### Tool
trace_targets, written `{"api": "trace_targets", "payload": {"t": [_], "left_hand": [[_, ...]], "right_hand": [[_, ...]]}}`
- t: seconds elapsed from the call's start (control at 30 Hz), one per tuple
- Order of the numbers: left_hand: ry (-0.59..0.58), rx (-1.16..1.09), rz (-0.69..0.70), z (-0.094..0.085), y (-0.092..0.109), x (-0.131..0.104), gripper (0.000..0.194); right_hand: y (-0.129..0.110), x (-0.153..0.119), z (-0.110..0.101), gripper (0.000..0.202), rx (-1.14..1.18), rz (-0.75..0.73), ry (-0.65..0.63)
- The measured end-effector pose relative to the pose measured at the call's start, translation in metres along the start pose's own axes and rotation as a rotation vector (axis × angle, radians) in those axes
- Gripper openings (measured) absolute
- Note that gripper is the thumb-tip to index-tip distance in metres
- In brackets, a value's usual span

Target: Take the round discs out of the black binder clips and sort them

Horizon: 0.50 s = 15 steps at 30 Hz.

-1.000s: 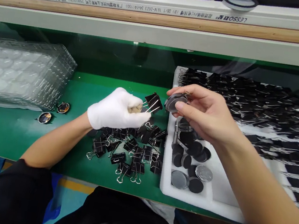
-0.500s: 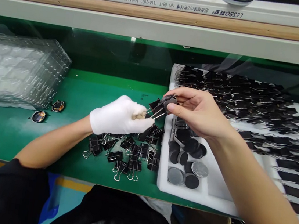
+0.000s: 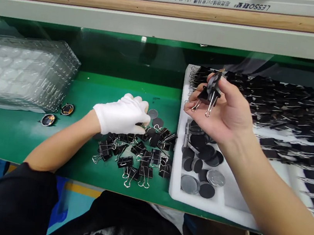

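Note:
My right hand (image 3: 225, 107) is raised over the white foam tray, palm up. It pinches a round grey-black disc (image 3: 213, 82) that has a black binder clip (image 3: 207, 95) clamped on its edge, the clip's wire handles pointing down. My left hand (image 3: 124, 115), in a white glove, has dropped to the back of a pile of black binder clips (image 3: 142, 156) on the green table. Its thumb and fingers close around a dark clip, mostly hidden by the glove. Just past those fingertips lie a grey disc (image 3: 153, 114) and a darker disc (image 3: 158, 122).
The white foam tray (image 3: 175, 182) holds loose discs (image 3: 207, 152) and rows of clipped pieces (image 3: 290, 101). Stacked clear plastic trays (image 3: 26, 72) stand at left, near two small round parts (image 3: 48, 119). A ledge (image 3: 158, 26) crosses above the table's back.
My left hand has let go of the clip's handles and moved down to the pile. My right hand has lifted the clipped disc up and to the right, turning palm up.

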<state>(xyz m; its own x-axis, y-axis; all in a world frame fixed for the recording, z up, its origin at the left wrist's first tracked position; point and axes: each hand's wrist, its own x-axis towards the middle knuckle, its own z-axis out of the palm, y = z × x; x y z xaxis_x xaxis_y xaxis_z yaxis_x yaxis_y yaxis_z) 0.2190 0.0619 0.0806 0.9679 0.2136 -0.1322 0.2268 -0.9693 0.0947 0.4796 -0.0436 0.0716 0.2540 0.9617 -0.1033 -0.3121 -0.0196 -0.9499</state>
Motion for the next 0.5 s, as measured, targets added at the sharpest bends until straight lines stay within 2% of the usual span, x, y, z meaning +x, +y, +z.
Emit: {"api": "trace_targets", "payload": {"t": [0.07, 0.13, 0.23, 0.3, 0.33, 0.4, 0.5], "left_hand": [[0.000, -0.011, 0.040, 0.002, 0.000, 0.002, 0.027], [0.068, -0.144, 0.045, -0.004, -0.002, 0.001, 0.030], [0.350, -0.335, -0.082, -0.018, -0.005, -0.002, 0.029], [0.572, -0.340, -0.177, -0.024, -0.002, -0.005, 0.027], [0.647, -0.322, -0.201, -0.027, 0.001, -0.006, 0.025], [0.688, -0.312, -0.203, -0.029, 0.009, -0.009, 0.022], [0.608, -0.404, -0.200, -0.032, 0.023, -0.012, 0.024]], "right_hand": [[0.001, -0.001, -0.001, 0.022, 0.001, 0.020, -0.014], [-0.001, -0.004, 0.002, 0.022, -0.023, 0.040, -0.063], [-0.005, -0.014, 0.013, 0.027, -0.140, 0.052, -0.185], [-0.006, -0.023, 0.024, 0.025, -0.256, -0.017, -0.293], [-0.005, -0.027, 0.030, 0.022, -0.324, -0.072, -0.344], [0.000, -0.035, 0.042, 0.017, -0.419, -0.187, -0.375], [0.011, -0.042, 0.055, 0.018, -0.389, -0.281, -0.269]]}}
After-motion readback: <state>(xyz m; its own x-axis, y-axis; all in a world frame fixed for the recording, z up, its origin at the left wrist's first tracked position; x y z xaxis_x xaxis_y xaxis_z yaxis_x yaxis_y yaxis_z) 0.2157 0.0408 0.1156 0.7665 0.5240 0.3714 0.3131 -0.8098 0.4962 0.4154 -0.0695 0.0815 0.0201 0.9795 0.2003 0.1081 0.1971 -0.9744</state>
